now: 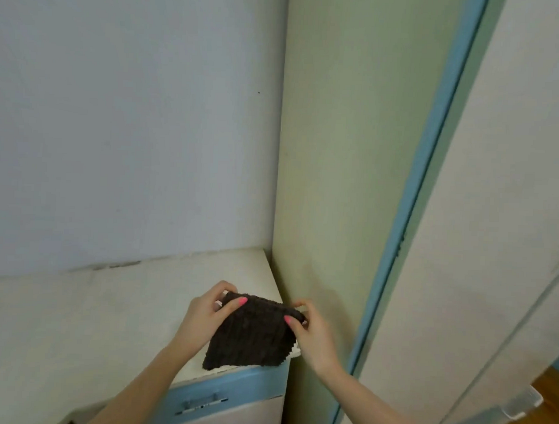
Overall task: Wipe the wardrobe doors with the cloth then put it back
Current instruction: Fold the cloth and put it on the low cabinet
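Observation:
A dark brown knobbly cloth (251, 334) hangs spread between my two hands above the right end of a white cabinet top (110, 307). My left hand (209, 314) pinches its upper left corner, thumb on the front. My right hand (312, 333) pinches the upper right corner. The cloth's lower edge touches the cabinet top near its front edge. To the right stands the wardrobe, with a pale green side panel (337, 150), a blue edge strip (432, 153) and a white door (493, 219).
A pale blue-grey wall (132, 111) rises behind the cabinet. The cabinet front has a blue drawer band with a handle (202, 399). A second white door panel (520, 347) stands at the far right, with wooden floor (551, 386) beyond it.

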The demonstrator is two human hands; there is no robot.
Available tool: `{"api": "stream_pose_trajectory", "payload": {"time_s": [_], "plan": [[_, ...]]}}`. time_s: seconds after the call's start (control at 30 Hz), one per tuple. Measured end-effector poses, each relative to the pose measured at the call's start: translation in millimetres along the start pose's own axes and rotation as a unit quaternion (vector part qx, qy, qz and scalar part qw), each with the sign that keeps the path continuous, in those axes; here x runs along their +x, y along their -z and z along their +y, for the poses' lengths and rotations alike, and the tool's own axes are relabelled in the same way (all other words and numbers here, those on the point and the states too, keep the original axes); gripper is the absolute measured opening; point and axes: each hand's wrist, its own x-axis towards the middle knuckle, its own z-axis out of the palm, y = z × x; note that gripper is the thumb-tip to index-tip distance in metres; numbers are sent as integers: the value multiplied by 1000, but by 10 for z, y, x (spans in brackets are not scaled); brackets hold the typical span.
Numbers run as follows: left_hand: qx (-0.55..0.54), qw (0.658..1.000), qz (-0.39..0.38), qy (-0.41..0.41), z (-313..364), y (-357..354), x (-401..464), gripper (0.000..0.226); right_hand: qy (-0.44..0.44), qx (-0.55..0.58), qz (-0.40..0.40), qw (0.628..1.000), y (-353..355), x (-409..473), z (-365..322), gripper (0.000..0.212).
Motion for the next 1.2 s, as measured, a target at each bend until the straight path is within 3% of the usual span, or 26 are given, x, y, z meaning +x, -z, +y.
{"api": "stream_pose_trajectory", "payload": {"time_s": [0.13, 0.27, 0.33, 0.53, 0.63, 0.73, 0.87, 0.97, 1.03, 1.1, 1.2], "plan": [[-43, 998, -28, 43, -288, -43, 88, 11, -39, -3, 14, 999, -73, 71, 101, 24], [-69, 992, -61, 89, -542, -202, 207, 13, -66, -113, 30, 991, -63, 221, 265, 12], [-75, 989, -62, 110, -669, -281, 312, 13, -82, -171, 41, 981, -92, 356, 341, 15], [60, 989, -25, 135, -1048, -494, 712, 18, -80, -318, 39, 944, -389, 875, 575, 18], [132, 983, -11, 129, -1240, -533, 889, 14, -93, -257, 30, 961, -590, 1118, 768, 12], [116, 984, 12, 137, -1406, -569, 1010, 15, -108, -143, 21, 984, -722, 1260, 883, 10], [68, 988, 41, 134, -1543, -594, 1092, 13, -99, -122, 9, 988, -830, 1411, 992, 37], [234, 971, 13, 43, -1691, -702, 1055, 41, -57, -178, -60, 981, -873, 1395, 1093, 66], [331, 943, -33, -34, -1748, -788, 928, 42, 43, -311, -98, 944, -884, 1315, 1186, 58], [376, 920, -107, -19, -1807, -833, 859, 53, 114, -390, -125, 905, -857, 1276, 1247, 40], [444, 886, -130, -19, -1931, -890, 843, 76, 95, -434, -203, 872, -842, 1270, 1210, 40]]}}
